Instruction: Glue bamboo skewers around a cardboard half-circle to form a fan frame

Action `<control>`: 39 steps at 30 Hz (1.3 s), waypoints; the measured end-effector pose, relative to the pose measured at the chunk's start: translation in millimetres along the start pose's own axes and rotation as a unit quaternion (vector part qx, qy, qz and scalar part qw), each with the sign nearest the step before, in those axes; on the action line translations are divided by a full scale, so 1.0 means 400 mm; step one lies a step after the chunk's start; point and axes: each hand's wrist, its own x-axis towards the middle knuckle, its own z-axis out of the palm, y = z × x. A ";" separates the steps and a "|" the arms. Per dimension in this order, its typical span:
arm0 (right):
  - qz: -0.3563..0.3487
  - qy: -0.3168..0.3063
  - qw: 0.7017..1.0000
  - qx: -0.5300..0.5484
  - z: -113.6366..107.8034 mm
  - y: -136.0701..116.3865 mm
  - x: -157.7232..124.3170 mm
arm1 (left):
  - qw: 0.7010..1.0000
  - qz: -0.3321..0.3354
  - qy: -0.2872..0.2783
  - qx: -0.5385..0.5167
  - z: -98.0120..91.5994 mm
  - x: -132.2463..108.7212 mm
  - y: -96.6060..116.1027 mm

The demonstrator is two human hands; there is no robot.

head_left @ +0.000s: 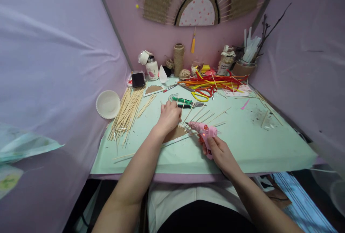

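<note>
Seeing pink glue gun (202, 129) pointing left, long axis crosswise; right hand (219, 151) wraps it; left hand (169, 116) palm-down, pinch I can't tell.

A fan (155, 1) hangs on the pink wall (159, 38) above a white bottle (152, 70), a spool of twine (179, 60) and a pot (244, 69) of twigs (275, 26), with yellow-handled scissors (202, 101) near red and yellow pipe cleaners (225, 79).

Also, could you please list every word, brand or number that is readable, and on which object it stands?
None can be read.
Jar at the back: dark marks, too blurred to read.
Pink glue gun in the right hand: no readable lettering.
</note>
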 end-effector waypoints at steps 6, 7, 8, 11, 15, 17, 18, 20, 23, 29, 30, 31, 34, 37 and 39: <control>0.004 0.004 1.000 0.007 0.001 0.002 -0.003 | 1.000 -0.012 -0.001 -0.011 0.004 -0.001 -0.006; 0.004 0.004 1.000 0.008 0.001 0.003 -0.003 | 1.000 -0.013 0.001 -0.012 0.005 0.000 -0.009; 0.003 0.004 1.000 0.007 0.000 0.004 -0.002 | 1.000 -0.012 0.003 -0.014 0.006 0.000 -0.011; 0.003 0.003 1.000 0.003 0.000 0.006 -0.001 | 1.000 -0.010 0.007 -0.016 0.010 0.002 -0.017; 0.000 0.003 1.000 -0.003 -0.002 0.003 -0.002 | 1.000 -0.016 0.009 -0.016 0.015 0.002 -0.020; -0.001 0.004 1.000 -0.005 -0.002 0.000 -0.003 | 1.000 -0.022 0.006 -0.017 0.017 0.001 -0.021; -0.001 0.003 1.000 -0.005 -0.002 -0.001 -0.003 | 1.000 -0.025 0.006 -0.017 0.018 0.000 -0.022; 0.000 0.002 1.000 -0.004 -0.002 -0.003 -0.004 | 0.999 -0.027 0.010 -0.015 0.020 -0.001 -0.023; -0.004 0.002 1.000 -0.009 -0.002 -0.002 -0.004 | 0.999 -0.029 0.015 -0.012 0.021 -0.003 -0.023; 0.001 0.006 1.000 -0.003 0.000 0.004 -0.003 | 0.999 -0.039 0.002 -0.006 0.017 -0.004 -0.018; 0.000 0.006 1.000 0.000 0.000 0.003 -0.003 | 0.999 -0.041 -0.001 -0.006 0.016 -0.005 -0.017; 0.000 0.005 1.000 0.002 0.000 0.003 -0.003 | 0.999 -0.042 -0.003 -0.006 0.015 -0.005 -0.017; 0.003 0.003 1.000 0.002 0.000 0.001 -0.004 | 0.999 -0.039 -0.002 -0.010 0.014 -0.007 -0.017; 0.003 0.003 1.000 0.001 -0.001 0.002 -0.005 | 0.999 -0.035 0.005 -0.014 0.019 -0.007 -0.018; 0.004 0.000 1.000 0.004 -0.002 0.003 -0.005 | 0.999 -0.036 0.007 -0.013 0.021 -0.006 -0.018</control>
